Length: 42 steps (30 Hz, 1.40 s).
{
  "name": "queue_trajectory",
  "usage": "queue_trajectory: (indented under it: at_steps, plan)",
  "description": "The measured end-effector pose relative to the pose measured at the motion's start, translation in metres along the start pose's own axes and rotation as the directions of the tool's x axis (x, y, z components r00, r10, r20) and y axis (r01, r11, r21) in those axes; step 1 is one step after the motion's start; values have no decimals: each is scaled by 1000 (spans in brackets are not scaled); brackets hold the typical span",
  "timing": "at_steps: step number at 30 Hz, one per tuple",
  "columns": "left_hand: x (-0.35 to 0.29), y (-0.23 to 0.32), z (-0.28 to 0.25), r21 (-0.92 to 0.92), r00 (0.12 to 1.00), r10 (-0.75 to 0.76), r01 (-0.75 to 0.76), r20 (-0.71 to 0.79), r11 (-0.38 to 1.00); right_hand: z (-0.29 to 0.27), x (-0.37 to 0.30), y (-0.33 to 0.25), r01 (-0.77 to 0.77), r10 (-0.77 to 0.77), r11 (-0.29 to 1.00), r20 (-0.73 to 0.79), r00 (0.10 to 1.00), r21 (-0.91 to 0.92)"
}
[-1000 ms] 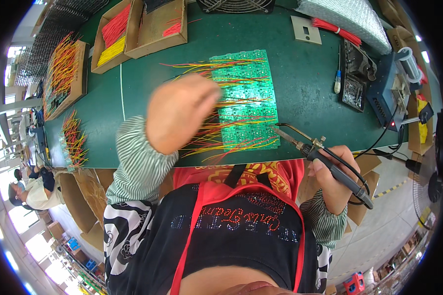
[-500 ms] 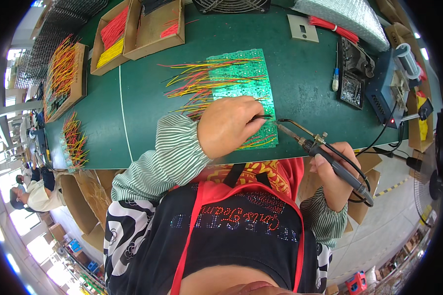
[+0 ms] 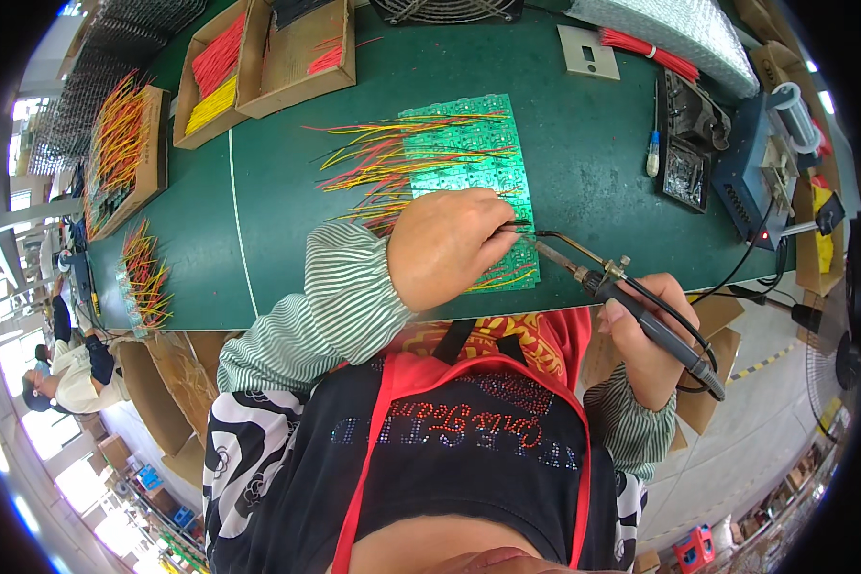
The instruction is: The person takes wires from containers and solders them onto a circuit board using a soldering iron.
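Observation:
A green panel of circuit boards (image 3: 464,172) lies on the bench, with rows of red, yellow and black wires (image 3: 373,163) sticking out past its left side. Over its lower part, my left hand (image 3: 445,244) is closed in a pinch. A thin dark object (image 3: 515,226) pokes out of those fingers; whether it is tweezers or wire I cannot tell. My right hand (image 3: 646,335) grips a soldering iron (image 3: 641,319) with a curved feed tube clamped beside it. The iron's tip points left, at the panel's right part near my left fingertips. My left hand hides part of the panel.
Cardboard trays (image 3: 297,67) of cut wires stand at the back left, and a wire-filled box (image 3: 124,158) farther left. On the right are a soldering station (image 3: 751,172), a black tray (image 3: 684,143) and a blue-handled tool (image 3: 652,158). A person (image 3: 67,383) sits in the left background.
The soldering iron has shifted very slightly left. The left hand has moved slightly right, still pinching the dark object. Little else differs.

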<state>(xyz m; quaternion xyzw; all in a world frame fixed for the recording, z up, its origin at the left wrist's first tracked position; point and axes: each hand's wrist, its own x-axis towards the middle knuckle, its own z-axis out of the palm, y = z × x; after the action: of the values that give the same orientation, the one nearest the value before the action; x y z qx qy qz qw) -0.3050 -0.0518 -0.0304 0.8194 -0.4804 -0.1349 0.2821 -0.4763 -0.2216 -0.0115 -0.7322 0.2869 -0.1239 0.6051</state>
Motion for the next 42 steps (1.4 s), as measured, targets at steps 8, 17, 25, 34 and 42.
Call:
queue_trajectory:
  at_steps: [8,17,25,34,42]
  plan:
    - [-1,0,0,-15,1000,-2,2,-16,1000,-3,-6,-7,-12,15,994,-28,999,111]
    - [-18,-11,-21,-3,998,61,-61,2,998,-6,-17,-8,0,7,993,-59,998,115]
    - [-77,-12,-67,228,955,-255,285,-152,931,-4,-23,-7,1,6,995,-75,997,95]
    - [-76,17,-18,25,997,-9,10,-70,1000,-1,-33,-10,23,-19,991,-30,999,131]
    - [-85,15,-7,395,991,68,-18,-113,919,-2,-41,-10,58,-58,995,-6,998,75]
